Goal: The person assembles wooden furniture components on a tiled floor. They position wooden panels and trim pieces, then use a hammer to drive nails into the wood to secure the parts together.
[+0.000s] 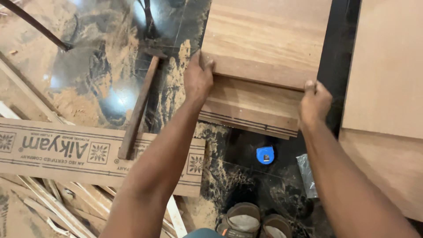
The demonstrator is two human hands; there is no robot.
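My left hand [197,78] grips the left near corner of the top wooden board [269,35], thumb on its upper face. My right hand [314,102] grips the right near corner of the same board. That board lies on a stack of similar plywood boards [251,108] whose layered edges show below it. The stack rests on a dark glossy floor.
A long printed plywood strip [66,152] lies at left with a hammer [139,105] resting on it. Sawdust covers the floor. A blue tape measure [265,155] and a clear plastic bag [307,175] lie near my sandalled feet [253,224]. Large plywood sheets [387,79] stand at right. Offcuts are piled at lower left.
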